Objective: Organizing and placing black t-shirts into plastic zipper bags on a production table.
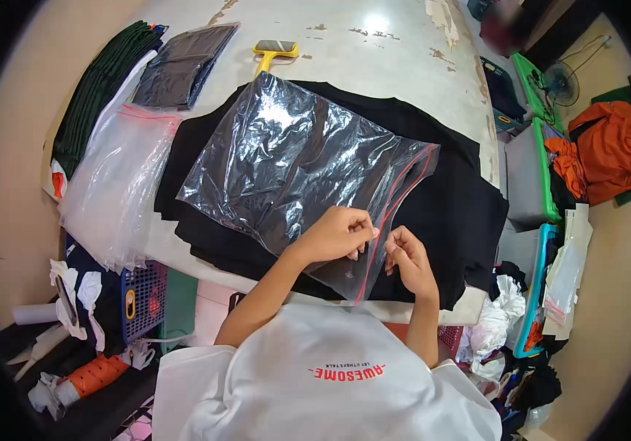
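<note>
A clear plastic zip bag (293,162) with a red seal strip lies flat on a spread of black fabric (447,213) on the white table (374,51). My left hand (337,234) pinches the bag's near edge by the red strip. My right hand (407,261) pinches the same edge a little to the right. Both hands hold the bag's opening close to my chest. The bag looks empty.
A stack of clear bags (113,184) lies at the table's left, with a bagged dark garment (183,62) and folded dark green fabric (98,84) behind. A yellow-handled tool (271,51) rests at the far side. Bins, an orange cloth (609,151) and a fan (561,84) stand right.
</note>
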{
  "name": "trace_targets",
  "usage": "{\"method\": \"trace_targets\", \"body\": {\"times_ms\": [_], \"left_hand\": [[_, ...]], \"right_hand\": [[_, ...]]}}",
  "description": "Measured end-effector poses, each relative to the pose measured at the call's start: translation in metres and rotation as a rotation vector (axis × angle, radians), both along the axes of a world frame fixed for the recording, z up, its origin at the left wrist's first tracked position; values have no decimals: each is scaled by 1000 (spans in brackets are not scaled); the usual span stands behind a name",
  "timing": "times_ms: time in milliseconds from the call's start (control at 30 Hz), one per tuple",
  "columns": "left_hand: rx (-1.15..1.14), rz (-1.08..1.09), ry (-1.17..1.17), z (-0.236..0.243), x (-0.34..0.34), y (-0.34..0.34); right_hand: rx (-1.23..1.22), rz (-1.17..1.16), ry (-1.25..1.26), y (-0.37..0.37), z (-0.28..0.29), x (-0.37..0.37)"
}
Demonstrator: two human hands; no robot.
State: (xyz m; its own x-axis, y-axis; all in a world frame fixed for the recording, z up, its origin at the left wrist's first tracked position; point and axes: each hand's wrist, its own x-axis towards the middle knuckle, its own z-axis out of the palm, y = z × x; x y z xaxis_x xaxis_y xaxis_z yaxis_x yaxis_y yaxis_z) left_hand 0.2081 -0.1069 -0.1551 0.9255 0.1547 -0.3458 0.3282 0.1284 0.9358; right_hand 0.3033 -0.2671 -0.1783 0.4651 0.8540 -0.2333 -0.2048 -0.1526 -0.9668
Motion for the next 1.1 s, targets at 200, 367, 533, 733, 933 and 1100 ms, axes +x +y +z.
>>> {"method": "trace_targets", "body": {"times_ms": [200, 367, 533, 733, 933, 1100], "left_hand": [[-54, -5, -18, -20, -2, -3], [-250, 293, -86, -35, -10, 6], [-112, 279, -93, -15, -24, 35], [-95, 289, -88, -6, -21, 27], [-84, 372, -177, 18, -27, 26], [13, 451, -226, 31, -36, 35]], "right_hand": [[-10, -45, -14, -4, -8, -7], [-56, -156, -9, -16, -16, -7], [-131, -147, 33, -37, -20, -2], [-133, -189, 11, -40, -28, -6], [-177, -242, -41, -43, -30, -13], [-208, -249, -64, -43, -31, -13]]}}
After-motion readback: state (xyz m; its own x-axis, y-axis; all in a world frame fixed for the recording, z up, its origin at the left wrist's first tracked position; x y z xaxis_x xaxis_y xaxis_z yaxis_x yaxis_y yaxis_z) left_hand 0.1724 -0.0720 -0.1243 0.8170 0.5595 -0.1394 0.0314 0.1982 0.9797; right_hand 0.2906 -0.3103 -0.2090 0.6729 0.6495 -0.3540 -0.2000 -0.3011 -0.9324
